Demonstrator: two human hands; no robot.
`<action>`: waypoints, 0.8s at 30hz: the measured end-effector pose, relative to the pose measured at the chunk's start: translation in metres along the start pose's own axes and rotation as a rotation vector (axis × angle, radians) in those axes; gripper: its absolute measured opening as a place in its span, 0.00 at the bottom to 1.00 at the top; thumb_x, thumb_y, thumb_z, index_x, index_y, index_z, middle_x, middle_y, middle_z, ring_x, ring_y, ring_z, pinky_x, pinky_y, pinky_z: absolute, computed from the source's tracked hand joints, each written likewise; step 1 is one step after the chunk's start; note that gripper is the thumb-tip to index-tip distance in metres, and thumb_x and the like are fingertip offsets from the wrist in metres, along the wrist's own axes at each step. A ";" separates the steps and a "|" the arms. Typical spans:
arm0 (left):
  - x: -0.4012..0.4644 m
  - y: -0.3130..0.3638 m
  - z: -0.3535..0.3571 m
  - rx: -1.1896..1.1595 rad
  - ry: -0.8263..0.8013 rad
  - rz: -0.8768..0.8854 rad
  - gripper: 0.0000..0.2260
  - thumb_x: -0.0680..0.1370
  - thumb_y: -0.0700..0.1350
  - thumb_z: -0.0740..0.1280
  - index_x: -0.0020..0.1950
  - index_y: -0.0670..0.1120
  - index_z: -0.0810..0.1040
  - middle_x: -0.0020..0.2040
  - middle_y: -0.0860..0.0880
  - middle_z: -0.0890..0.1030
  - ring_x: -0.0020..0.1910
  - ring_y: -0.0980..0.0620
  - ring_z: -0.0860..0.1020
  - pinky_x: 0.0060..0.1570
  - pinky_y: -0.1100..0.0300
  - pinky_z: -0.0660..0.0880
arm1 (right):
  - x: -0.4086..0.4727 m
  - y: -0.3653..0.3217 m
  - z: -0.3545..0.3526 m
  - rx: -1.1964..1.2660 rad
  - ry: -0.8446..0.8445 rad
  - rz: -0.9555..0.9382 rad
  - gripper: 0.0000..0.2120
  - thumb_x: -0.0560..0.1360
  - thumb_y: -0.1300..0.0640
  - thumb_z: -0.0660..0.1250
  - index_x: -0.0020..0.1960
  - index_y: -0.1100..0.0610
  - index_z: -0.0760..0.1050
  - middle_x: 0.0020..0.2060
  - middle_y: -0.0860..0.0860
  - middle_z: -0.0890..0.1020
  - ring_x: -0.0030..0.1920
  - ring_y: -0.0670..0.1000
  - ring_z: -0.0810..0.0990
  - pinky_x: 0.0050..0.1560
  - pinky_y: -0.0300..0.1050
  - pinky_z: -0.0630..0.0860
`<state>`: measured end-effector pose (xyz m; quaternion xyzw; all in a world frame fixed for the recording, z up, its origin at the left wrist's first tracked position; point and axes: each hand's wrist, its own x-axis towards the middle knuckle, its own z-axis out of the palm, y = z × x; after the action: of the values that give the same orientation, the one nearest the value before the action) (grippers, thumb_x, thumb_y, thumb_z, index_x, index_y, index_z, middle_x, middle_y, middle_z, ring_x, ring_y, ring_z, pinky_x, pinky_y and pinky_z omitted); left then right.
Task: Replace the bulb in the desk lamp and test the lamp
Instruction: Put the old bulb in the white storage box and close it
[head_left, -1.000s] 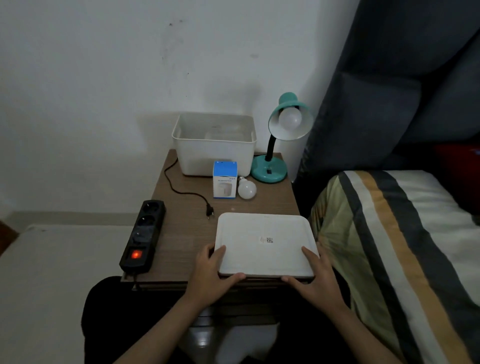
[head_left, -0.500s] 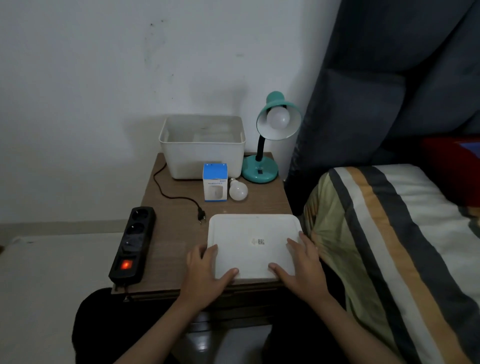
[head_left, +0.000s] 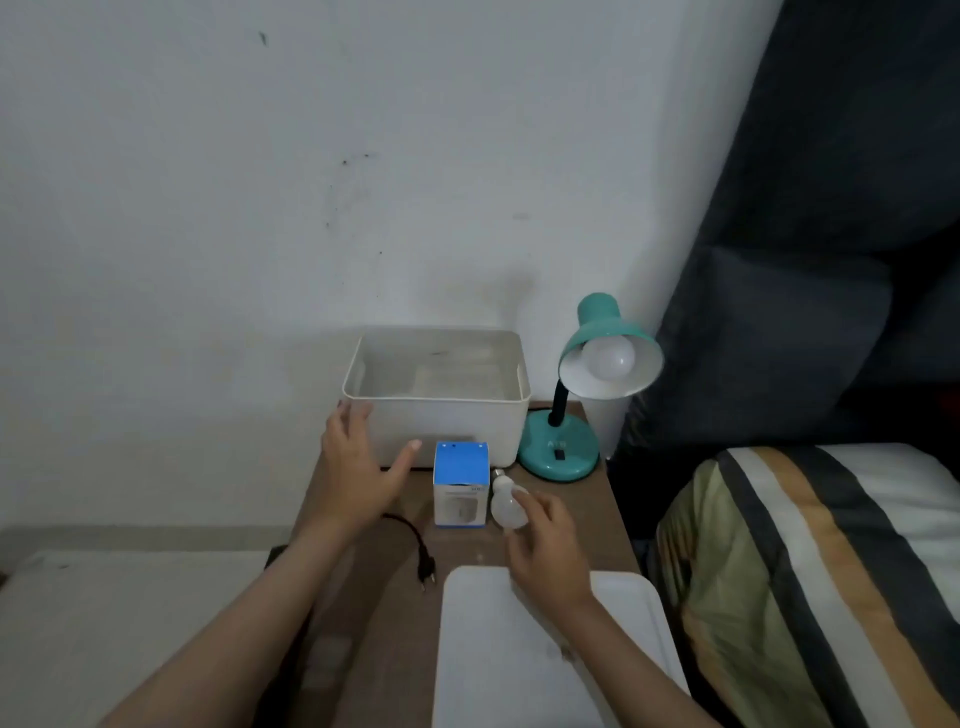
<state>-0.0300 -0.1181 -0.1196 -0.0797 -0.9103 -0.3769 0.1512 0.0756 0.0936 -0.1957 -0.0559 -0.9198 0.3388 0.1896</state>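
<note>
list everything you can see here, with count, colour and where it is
lamp: 1, teal, back right of table, bulb fitted, unlit
loose bulb: 1, white, right of box
box: 1, blue and white, table centre
bin: 1, white, back of table, open
lid: 1, white, front of table
plug: 1, black, unplugged, left of lid
table: 1, brown
bed: 1, striped, right
left hand: open, near bin
right hand: reaching to loose bulb, grip unclear
</note>
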 end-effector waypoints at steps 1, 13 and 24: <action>0.014 -0.003 0.001 -0.004 -0.011 -0.014 0.35 0.71 0.57 0.70 0.70 0.45 0.59 0.72 0.40 0.57 0.71 0.40 0.57 0.66 0.45 0.63 | 0.006 0.002 0.005 -0.032 -0.009 0.038 0.25 0.71 0.55 0.68 0.67 0.49 0.69 0.57 0.53 0.73 0.56 0.52 0.74 0.53 0.49 0.76; 0.074 -0.014 0.027 -0.053 -0.036 -0.140 0.49 0.66 0.68 0.65 0.73 0.37 0.50 0.69 0.40 0.57 0.69 0.39 0.59 0.68 0.48 0.64 | 0.023 0.003 0.016 0.126 0.231 0.175 0.25 0.63 0.60 0.76 0.58 0.51 0.74 0.49 0.50 0.75 0.49 0.49 0.77 0.45 0.33 0.71; 0.074 -0.010 0.026 -0.070 -0.031 -0.149 0.52 0.64 0.69 0.65 0.74 0.40 0.46 0.69 0.43 0.55 0.70 0.42 0.56 0.68 0.46 0.65 | 0.135 -0.085 -0.016 0.293 0.262 -0.114 0.24 0.69 0.57 0.73 0.62 0.51 0.70 0.56 0.50 0.69 0.57 0.49 0.73 0.55 0.45 0.76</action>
<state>-0.1077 -0.1042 -0.1188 -0.0230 -0.9023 -0.4174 0.1056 -0.0400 0.0696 -0.0876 -0.0192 -0.8298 0.4478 0.3325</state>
